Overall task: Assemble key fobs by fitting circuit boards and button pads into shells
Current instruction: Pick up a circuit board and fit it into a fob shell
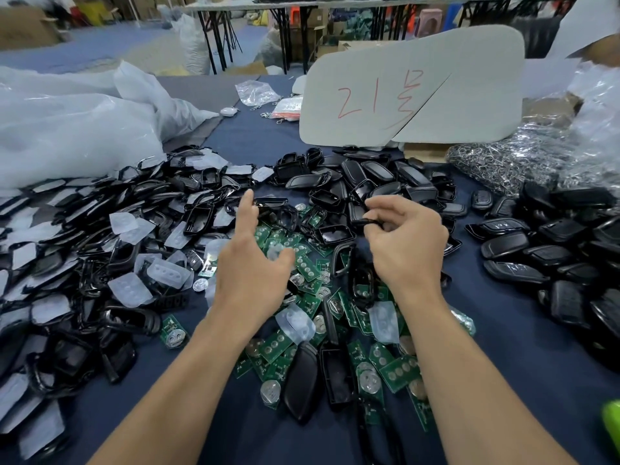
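Green circuit boards (399, 372) lie heaped at centre frame, black shells (369, 176) above them, clear button pads (129, 290) at left. We see the left hand (251, 263) over the boards, fingers spread; the right hand (407, 243) pinches a small black piece (370, 222) right of centre.

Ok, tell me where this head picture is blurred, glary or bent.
Head view: wide-angle bending bows the grey card and the far tables; the background is soft; glare whitens the plastic bag at left; the green thing at the bottom right corner is too blurred to name; the left hand and the right hand, pinching a black part, are fairly sharp.
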Demonstrator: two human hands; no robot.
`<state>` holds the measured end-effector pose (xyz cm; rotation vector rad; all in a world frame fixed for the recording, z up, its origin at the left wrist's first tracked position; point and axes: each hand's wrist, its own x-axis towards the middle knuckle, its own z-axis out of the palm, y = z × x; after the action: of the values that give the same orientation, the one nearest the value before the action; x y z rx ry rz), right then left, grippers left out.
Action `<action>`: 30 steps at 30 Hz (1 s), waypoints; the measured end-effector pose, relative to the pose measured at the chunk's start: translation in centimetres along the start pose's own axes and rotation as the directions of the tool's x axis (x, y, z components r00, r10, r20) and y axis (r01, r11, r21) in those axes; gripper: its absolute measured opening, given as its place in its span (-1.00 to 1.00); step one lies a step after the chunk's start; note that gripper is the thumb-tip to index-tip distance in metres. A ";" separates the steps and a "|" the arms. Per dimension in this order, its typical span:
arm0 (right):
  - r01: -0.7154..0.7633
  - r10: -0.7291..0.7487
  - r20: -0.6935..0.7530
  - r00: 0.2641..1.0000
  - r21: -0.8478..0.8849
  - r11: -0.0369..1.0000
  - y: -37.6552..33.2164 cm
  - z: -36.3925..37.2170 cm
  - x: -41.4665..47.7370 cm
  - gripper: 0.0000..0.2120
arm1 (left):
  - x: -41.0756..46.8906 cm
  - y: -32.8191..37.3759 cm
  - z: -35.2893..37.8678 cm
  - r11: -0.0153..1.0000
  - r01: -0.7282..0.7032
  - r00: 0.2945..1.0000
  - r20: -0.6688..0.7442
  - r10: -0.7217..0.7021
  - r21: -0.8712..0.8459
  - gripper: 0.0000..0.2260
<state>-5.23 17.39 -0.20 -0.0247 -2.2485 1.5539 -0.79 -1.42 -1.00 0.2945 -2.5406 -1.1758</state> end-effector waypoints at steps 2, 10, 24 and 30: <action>-0.021 0.016 0.030 0.999 0.197 0.980 -0.4 0.1 0.1 -0.65 | -0.3 0.2 -0.2 0.997 -0.044 0.997 -0.068 0.039 -0.066 -0.33; -0.134 -0.153 0.516 0.843 0.477 0.869 -1.4 1.5 -1.9 -0.52 | 0.5 0.8 -1.5 0.615 0.367 0.929 0.312 -0.201 -0.698 -0.51; 0.046 0.053 0.499 0.865 -0.184 0.982 -2.2 2.6 -2.6 -0.58 | 1.0 -0.5 -1.7 0.870 0.220 0.975 0.070 -0.211 -0.441 -0.55; 0.307 -0.018 0.617 0.787 -0.366 0.879 -2.5 3.8 -3.6 -0.63 | 1.4 -0.4 -1.7 0.919 0.131 0.991 0.018 -0.134 -0.371 -0.63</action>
<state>-2.72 12.16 -0.20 0.6097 -2.9630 0.9869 -1.39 -3.34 0.01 0.3786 -2.2549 -1.6708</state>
